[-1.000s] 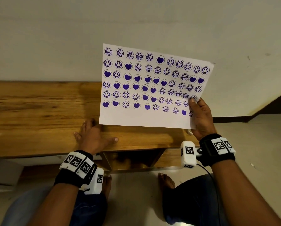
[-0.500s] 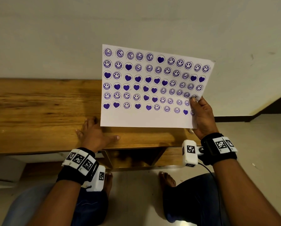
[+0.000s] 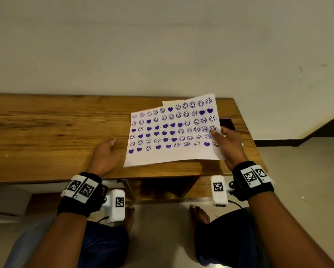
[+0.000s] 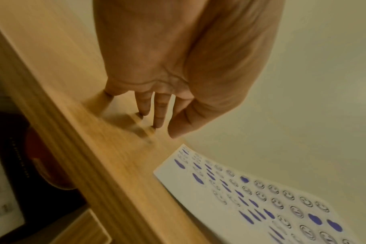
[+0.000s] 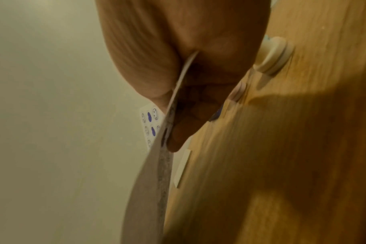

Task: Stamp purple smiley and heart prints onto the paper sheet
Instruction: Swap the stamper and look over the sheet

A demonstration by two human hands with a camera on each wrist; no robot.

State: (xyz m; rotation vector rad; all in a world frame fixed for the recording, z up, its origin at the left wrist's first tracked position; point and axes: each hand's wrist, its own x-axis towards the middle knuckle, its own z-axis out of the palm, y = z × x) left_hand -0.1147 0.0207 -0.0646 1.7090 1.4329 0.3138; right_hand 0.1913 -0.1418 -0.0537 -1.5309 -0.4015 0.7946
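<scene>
The white paper sheet [image 3: 173,157], covered in rows of purple smiley and heart prints, lies tilted low over the right part of the wooden table [image 3: 55,132]. My right hand [image 3: 220,135] pinches its right edge, thumb on top and fingers underneath. The right wrist view shows that pinch on the sheet [image 5: 148,181] edge-on. My left hand [image 3: 109,147] rests on the table just left of the sheet and holds nothing. Its fingertips [image 4: 157,120] touch the wood, and the sheet [image 4: 230,206] is off to its right.
A purple ink pad [image 3: 227,123] sits on the table behind my right hand. A second white sheet corner [image 3: 167,103] pokes out under the printed one. Round pale stamps [image 5: 272,56] lie on the wood beside my right hand. The wall is close behind.
The right hand has brought the sheet down from upright in front of the wall to low over the table. The left hand stayed on the wood.
</scene>
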